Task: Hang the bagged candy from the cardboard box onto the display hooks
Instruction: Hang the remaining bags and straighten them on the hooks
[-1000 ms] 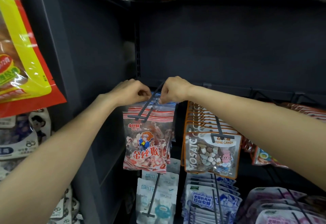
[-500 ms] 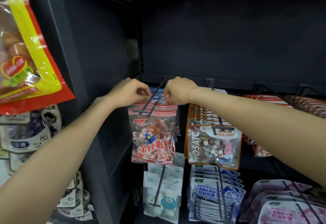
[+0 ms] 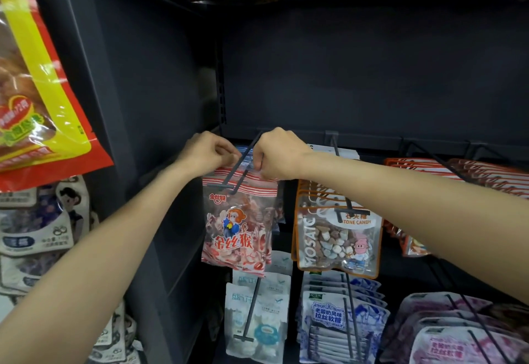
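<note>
Both hands are raised to the top edge of a red-and-white striped candy bag (image 3: 239,220) with a cartoon monkey on its front. The left hand (image 3: 206,153) has its fingers curled, pinching the bag's upper left corner, and the right hand (image 3: 279,153) pinches the upper right corner in the same way. Between the two hands runs a dark display hook (image 3: 243,160), slanting down toward the camera, and the bag's striped header sits on it, with the hook's crossbar end lying over the front of the header. The bag hangs roughly upright in front of the dark back panel (image 3: 357,77) of the shelving unit, and more bags appear to hang behind it on the same hook. Just to the right hangs a row of orange-edged stone candy pouches (image 3: 337,237) on their own hook. Below are white and pale blue packets (image 3: 257,326) on a lower hook, blue-and-white packets (image 3: 337,323) beside them, and pink packets (image 3: 452,338) at the lower right. At the far left, a large red-and-yellow snack bag (image 3: 43,91) hangs on the neighbouring rack, with grey-white packets (image 3: 34,229) beneath it.
</note>
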The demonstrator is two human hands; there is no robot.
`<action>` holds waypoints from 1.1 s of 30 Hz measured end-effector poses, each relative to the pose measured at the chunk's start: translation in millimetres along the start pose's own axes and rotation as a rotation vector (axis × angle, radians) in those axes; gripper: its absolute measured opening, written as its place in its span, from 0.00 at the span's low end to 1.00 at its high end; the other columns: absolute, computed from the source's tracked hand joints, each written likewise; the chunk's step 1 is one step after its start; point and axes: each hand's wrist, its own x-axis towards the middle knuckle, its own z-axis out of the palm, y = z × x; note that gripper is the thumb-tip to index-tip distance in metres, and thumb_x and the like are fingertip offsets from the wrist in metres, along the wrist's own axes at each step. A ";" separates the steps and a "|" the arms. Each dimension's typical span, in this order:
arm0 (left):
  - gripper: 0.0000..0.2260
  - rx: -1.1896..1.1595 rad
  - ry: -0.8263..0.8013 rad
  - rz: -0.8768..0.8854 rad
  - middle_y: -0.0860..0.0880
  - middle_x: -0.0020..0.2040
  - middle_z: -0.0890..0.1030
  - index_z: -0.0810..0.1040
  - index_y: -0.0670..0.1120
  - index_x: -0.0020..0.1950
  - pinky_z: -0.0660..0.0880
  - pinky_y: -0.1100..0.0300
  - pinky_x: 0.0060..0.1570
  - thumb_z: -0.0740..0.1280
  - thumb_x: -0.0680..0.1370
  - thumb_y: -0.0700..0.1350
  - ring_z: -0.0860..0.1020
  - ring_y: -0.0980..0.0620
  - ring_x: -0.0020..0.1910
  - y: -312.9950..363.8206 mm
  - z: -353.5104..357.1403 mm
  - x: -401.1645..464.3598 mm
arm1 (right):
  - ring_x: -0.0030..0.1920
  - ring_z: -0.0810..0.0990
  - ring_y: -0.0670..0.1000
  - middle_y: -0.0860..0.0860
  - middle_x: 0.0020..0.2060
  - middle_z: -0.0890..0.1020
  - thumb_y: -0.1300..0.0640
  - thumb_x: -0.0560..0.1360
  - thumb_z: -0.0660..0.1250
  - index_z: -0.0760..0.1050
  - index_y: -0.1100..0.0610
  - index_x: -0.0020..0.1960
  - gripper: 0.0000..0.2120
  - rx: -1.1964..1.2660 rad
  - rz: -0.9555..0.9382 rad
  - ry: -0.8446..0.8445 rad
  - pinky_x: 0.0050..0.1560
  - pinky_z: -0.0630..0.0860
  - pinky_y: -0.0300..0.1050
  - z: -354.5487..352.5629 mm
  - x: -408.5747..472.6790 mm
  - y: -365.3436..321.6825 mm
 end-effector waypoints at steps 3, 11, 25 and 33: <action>0.04 -0.031 -0.004 0.066 0.53 0.44 0.83 0.83 0.51 0.47 0.77 0.57 0.52 0.72 0.74 0.43 0.80 0.57 0.46 -1.9 -2.3 -3.2 | 0.48 0.80 0.51 0.48 0.47 0.83 0.58 0.69 0.72 0.81 0.49 0.44 0.06 0.042 0.043 -0.051 0.46 0.77 0.46 -3.0 -0.1 1.0; 0.14 -0.239 0.159 0.127 0.57 0.64 0.73 0.75 0.50 0.66 0.67 0.62 0.63 0.61 0.81 0.47 0.71 0.58 0.64 -9.0 4.7 -36.0 | 0.51 0.79 0.56 0.51 0.51 0.81 0.60 0.73 0.67 0.79 0.53 0.46 0.04 -0.081 0.068 -0.035 0.44 0.73 0.46 -8.0 -3.7 -1.0; 0.11 -0.873 -0.023 -0.415 0.48 0.45 0.80 0.77 0.45 0.52 0.75 0.59 0.43 0.58 0.82 0.49 0.79 0.53 0.41 4.9 14.7 -36.2 | 0.77 0.40 0.58 0.54 0.77 0.42 0.56 0.82 0.48 0.42 0.62 0.78 0.28 0.099 0.370 -0.253 0.76 0.46 0.56 36.0 16.9 -22.8; 0.18 -0.818 -0.056 -0.382 0.43 0.55 0.81 0.73 0.44 0.67 0.75 0.57 0.50 0.59 0.81 0.53 0.81 0.48 0.50 -3.6 15.9 -35.4 | 0.76 0.36 0.56 0.56 0.77 0.38 0.49 0.84 0.43 0.37 0.60 0.78 0.28 0.216 0.473 -0.299 0.75 0.40 0.55 39.1 15.7 -19.4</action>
